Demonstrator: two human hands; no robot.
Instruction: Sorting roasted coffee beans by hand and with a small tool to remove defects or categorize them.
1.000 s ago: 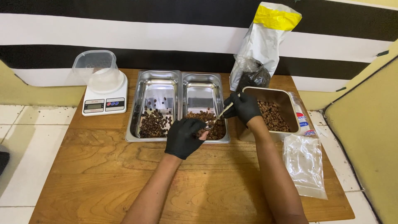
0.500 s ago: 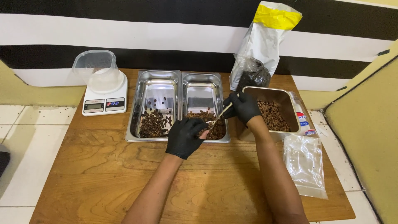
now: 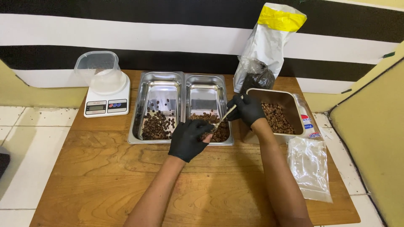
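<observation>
Both my hands wear black gloves. My right hand point(image 3: 247, 109) holds metal tweezers point(image 3: 223, 117) whose tips reach down to the palm of my left hand point(image 3: 189, 138). The left hand is cupped over the front edge of the middle steel tray point(image 3: 207, 90); what lies in its palm is too small to see. That tray holds brown beans at its near end. The left steel tray point(image 3: 162, 86) has darker beans point(image 3: 156, 125) at its near end. A third steel tray point(image 3: 290, 105) on the right holds brown beans and sits beside my right wrist.
A white kitchen scale point(image 3: 107, 100) with an upturned clear plastic tub point(image 3: 97, 69) stands at the back left. A silver and yellow bag point(image 3: 269, 40) leans on the striped wall. Clear plastic bags point(image 3: 310, 167) lie at the table's right edge. The wooden table point(image 3: 105, 176) ends near the tiled floor.
</observation>
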